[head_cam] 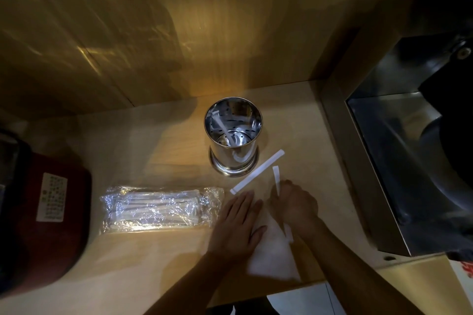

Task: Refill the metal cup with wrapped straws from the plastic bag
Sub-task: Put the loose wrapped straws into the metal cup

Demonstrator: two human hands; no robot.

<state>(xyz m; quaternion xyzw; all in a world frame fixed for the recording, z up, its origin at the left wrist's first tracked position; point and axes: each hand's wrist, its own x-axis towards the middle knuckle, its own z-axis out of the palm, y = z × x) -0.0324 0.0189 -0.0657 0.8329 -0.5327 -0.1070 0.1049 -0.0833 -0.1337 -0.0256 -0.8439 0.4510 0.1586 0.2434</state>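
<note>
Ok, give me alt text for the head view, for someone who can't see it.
A person's right hand grips one wrapped straw while the left hand lies flat on a blurred white pile on a wooden counter. A metal cup behind them holds one straw; another loose straw lies beside it, and the plastic bag of straws lies to the left.

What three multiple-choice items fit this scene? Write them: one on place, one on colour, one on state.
1. Where is the bag? A) in the cup B) beside the left hand C) in the sink
2. Straw wrapper colour? A) red B) green C) white
3. The right hand is: A) gripping a straw B) flat and empty C) in the bag
Key: 1 B, it lies just left of that hand; 2 C, all show white; 3 A, it clasps one.
</note>
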